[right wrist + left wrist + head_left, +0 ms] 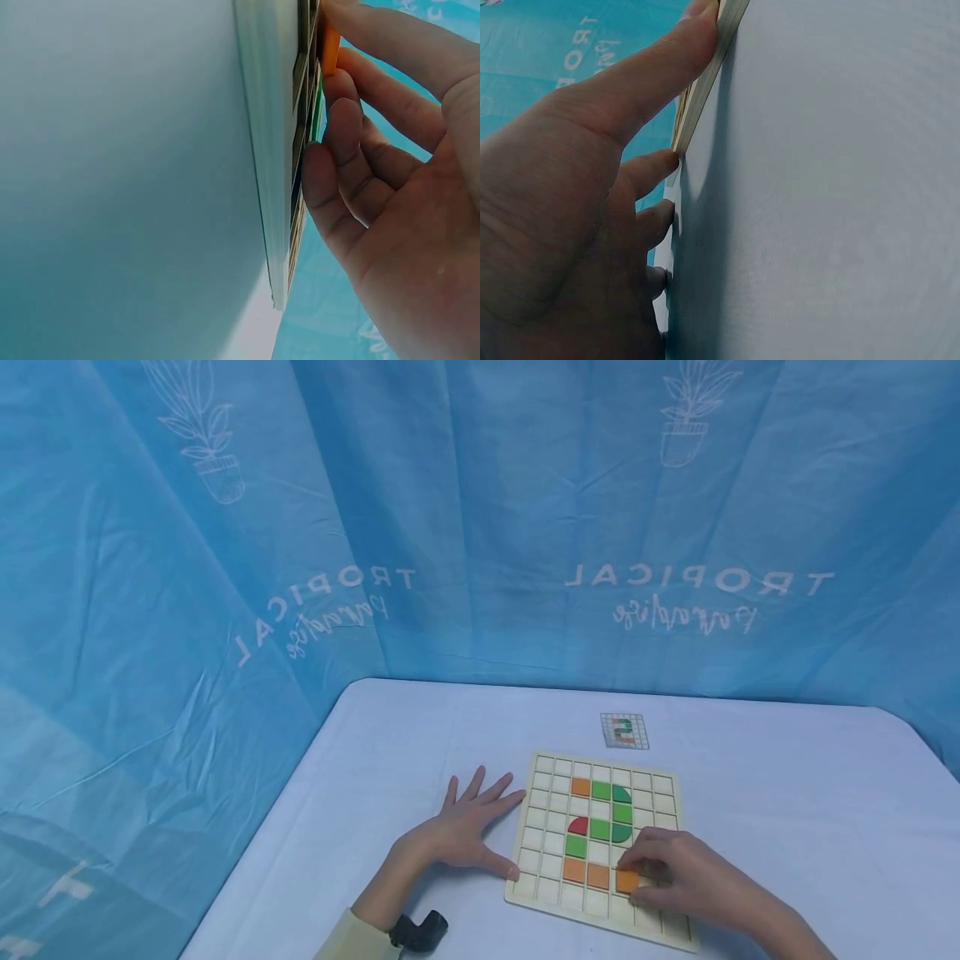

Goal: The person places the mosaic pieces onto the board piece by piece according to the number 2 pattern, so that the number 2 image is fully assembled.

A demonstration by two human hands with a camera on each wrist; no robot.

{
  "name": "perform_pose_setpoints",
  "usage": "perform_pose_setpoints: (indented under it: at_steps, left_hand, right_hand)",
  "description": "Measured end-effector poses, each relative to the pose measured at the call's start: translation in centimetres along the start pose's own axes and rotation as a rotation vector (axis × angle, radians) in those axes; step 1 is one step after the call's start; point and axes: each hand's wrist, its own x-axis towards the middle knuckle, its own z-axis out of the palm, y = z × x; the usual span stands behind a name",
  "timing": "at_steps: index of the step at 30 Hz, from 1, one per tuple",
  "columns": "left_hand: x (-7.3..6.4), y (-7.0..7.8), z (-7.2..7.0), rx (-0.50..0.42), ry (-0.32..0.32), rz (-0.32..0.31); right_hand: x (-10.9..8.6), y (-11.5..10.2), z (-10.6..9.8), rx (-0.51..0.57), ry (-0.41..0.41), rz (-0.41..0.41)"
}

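A pale wooden grid board (596, 904) lies on the table, its cells partly filled with coloured tiles. Orange, green and red pieces, some square and some quarter-round, form a curving figure. My right hand (693, 877) pinches an orange square tile (627, 882) between thumb and fingers, at the right end of the lower orange row. In the right wrist view this orange tile (330, 49) stands slightly proud of the board's surface. Fingers spread, my left hand (465, 831) lies beside the board, with thumb and index fingertip at its left edge (699, 101).
Behind the board lies a small card (625, 732) printed with a similar grid figure. A white cloth (442, 718) covers the table. Blue printed curtains (510, 527) hang along the back and left. A black device (420, 932) sits at my left wrist.
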Motion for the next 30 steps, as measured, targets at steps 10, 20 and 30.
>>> perform_pose_setpoints:
  at_steps: [10, 20, 30]
  left_hand:
    - [0.0, 0.2, -0.1, -0.010, -0.001, 0.004]
    - [0.1, 0.3, -0.1, -0.006, -0.001, 0.008]
    - [0.0, 0.2, 0.0, -0.012, -0.003, 0.002]
  right_hand:
    - [0.5, 0.1, 0.5, -0.038, 0.014, -0.021]
    - [0.4, 0.2, 0.2, -0.051, 0.000, 0.025]
    - [-1.1, 1.2, -0.4, 0.022, 0.003, 0.054]
